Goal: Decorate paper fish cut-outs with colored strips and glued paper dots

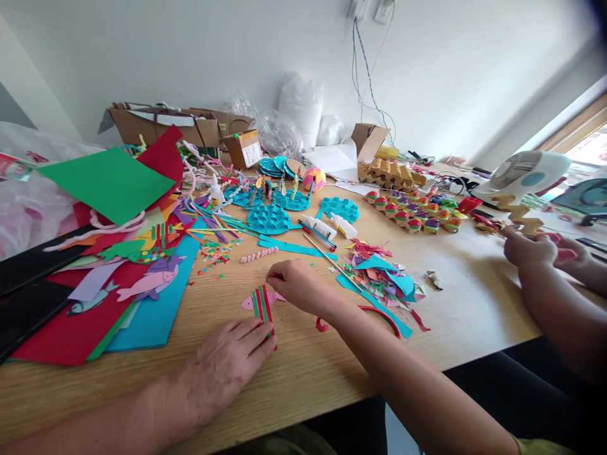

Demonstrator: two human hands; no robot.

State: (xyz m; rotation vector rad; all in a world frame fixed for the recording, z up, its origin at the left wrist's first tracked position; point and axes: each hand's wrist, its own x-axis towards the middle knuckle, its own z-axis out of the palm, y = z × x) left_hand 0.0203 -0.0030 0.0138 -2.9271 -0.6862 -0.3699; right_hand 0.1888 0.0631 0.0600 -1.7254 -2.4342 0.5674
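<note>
A pink paper fish [248, 304] lies on the wooden table, with red and green paper strips [262, 302] across its body. My left hand [232, 357] rests flat beside it, fingertips on the lower ends of the strips. Just above the fish, my right hand [298, 285] has its fingers curled together in a pinch. Whatever they hold, if anything, is hidden. The fish's tail shows partly beside my right hand. Near my right forearm lie a red curled strip [322, 325] and scissors with a red handle [386, 316], partly covered.
Paper scraps [379, 275], a wooden stick [332, 260] and glue bottles [344, 225] lie beyond my right hand. Coloured sheets [147, 328] with cut-out fish spread at left. Painted egg-carton pieces [412, 212] stand farther back. At right, another person's hands [533, 249] hold a carton piece.
</note>
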